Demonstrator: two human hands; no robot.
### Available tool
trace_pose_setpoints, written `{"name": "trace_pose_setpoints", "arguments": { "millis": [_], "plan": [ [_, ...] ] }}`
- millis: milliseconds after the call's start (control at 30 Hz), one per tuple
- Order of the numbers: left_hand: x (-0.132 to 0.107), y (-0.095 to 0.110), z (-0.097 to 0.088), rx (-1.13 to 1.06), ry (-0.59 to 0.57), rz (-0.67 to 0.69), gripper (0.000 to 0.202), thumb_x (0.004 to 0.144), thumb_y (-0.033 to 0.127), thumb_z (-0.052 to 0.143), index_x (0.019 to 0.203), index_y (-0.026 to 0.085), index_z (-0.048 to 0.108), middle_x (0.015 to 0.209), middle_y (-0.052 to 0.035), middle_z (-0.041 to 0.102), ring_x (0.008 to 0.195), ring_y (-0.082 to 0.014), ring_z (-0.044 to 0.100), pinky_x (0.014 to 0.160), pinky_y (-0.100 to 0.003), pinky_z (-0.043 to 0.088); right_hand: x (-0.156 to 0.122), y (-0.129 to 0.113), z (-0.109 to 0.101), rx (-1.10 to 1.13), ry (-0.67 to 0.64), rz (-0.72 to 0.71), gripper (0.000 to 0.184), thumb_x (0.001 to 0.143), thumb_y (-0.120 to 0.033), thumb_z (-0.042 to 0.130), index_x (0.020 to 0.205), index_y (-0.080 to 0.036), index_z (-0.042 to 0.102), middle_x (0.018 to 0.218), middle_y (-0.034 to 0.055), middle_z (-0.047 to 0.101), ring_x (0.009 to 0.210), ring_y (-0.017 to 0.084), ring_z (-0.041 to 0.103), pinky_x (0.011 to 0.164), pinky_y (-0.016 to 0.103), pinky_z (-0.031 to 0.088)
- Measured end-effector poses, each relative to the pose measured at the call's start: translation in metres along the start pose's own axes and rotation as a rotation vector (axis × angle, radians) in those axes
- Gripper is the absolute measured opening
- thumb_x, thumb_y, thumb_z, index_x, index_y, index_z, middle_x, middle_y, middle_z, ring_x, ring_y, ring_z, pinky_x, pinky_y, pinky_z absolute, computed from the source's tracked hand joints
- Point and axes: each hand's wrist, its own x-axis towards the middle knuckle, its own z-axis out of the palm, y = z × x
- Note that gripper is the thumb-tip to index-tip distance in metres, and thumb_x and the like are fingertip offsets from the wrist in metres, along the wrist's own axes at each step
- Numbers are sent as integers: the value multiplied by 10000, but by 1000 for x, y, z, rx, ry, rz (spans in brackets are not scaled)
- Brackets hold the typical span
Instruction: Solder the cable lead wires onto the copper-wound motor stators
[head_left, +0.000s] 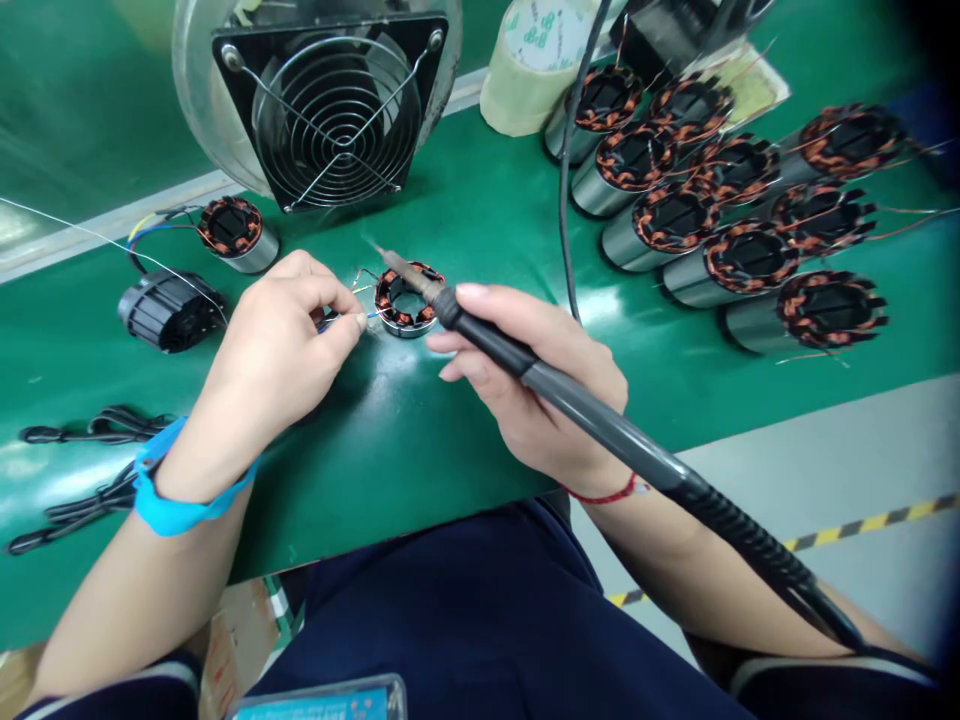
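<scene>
My right hand is closed round the grip of a soldering iron. The iron's tip points up and left, just above a motor stator with copper windings that lies on the green bench. Thin smoke rises by the tip. My left hand pinches a blue wire at the left side of this stator, thumb and forefinger pressed together. Other short wire ends stick out at the stator's upper left. Whether the tip touches any wire, I cannot tell.
A fan with a wire guard stands at the back. Several wound stators fill the right side. At left are another stator, a black motor housing and coiled black cables. A tape roll stands behind; a black cord hangs across.
</scene>
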Motion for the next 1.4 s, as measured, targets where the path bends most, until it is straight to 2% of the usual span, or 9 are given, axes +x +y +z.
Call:
{"name": "trace_pose_setpoints", "arguments": {
  "millis": [133, 233, 367, 500, 667, 867, 1000, 1300, 1400],
  "plan": [
    [0, 0, 0, 0, 2, 5, 123, 793, 208, 594, 690, 208, 661, 851, -25, 637, 815, -191, 599, 799, -368, 514, 24, 2, -4, -61, -167, 45, 284, 965, -161, 510, 1219, -276, 564, 1121, -6, 714, 866, 118, 726, 795, 240, 608],
    [0, -2, 0, -11, 1, 21, 135, 798, 195, 580, 685, 214, 653, 856, -27, 631, 824, -194, 599, 793, -360, 498, 37, 11, -1, -166, -269, 27, 308, 908, -175, 559, 1201, -268, 545, 1062, -12, 713, 995, 174, 698, 875, 312, 585],
    [0, -4, 0, -26, 8, 37, 119, 783, 202, 581, 696, 196, 662, 853, -29, 633, 829, -199, 602, 785, -355, 494, 39, 21, 16, -249, -200, 24, 431, 829, -167, 582, 1244, -239, 487, 1017, 13, 696, 992, 218, 661, 923, 400, 532],
    [0, -2, 0, -26, 6, 19, 128, 786, 205, 571, 701, 191, 666, 861, -31, 636, 832, -195, 603, 792, -349, 494, 34, 26, 31, -311, -153, 12, 412, 817, -134, 516, 1214, -241, 494, 931, 6, 690, 937, 215, 645, 913, 402, 488],
    [0, -3, -1, -6, -6, 28, 127, 807, 236, 569, 712, 207, 647, 871, -35, 631, 849, -202, 603, 790, -353, 487, 30, 34, 36, -333, -114, -36, 365, 840, -139, 480, 1190, -235, 514, 936, 9, 701, 913, 207, 647, 941, 392, 447],
    [-9, -5, -14, 134, -148, 50, 148, 849, 266, 526, 897, 192, 644, 924, -46, 630, 828, -199, 596, 774, -343, 459, 25, 42, 35, -336, -76, -148, 335, 869, -146, 478, 1198, -192, 526, 983, 36, 723, 863, 198, 630, 870, 365, 431],
    [-12, -4, -12, 125, -72, -3, 151, 843, 247, 526, 842, 177, 659, 855, -37, 638, 767, -184, 592, 730, -312, 446, 24, 43, 37, -305, -60, -160, 331, 882, -150, 473, 1205, -169, 540, 944, 38, 724, 858, 203, 628, 859, 359, 428],
    [-3, 10, 7, -48, -17, -99, 228, 827, 284, 577, 886, 169, 764, 955, -69, 757, 917, -236, 673, 815, -328, 457, 24, 48, 41, -262, -90, -136, 377, 878, -159, 444, 1244, -178, 532, 1072, 66, 712, 958, 229, 628, 923, 393, 429],
    [-10, 4, -1, -108, -8, -77, 302, 817, 306, 596, 1058, 164, 712, 911, -58, 731, 819, -196, 653, 751, -308, 468, 26, 44, 38, -259, -88, -104, 400, 864, -149, 450, 1254, -165, 537, 1049, 77, 714, 937, 243, 611, 880, 395, 437]
  ]
}}
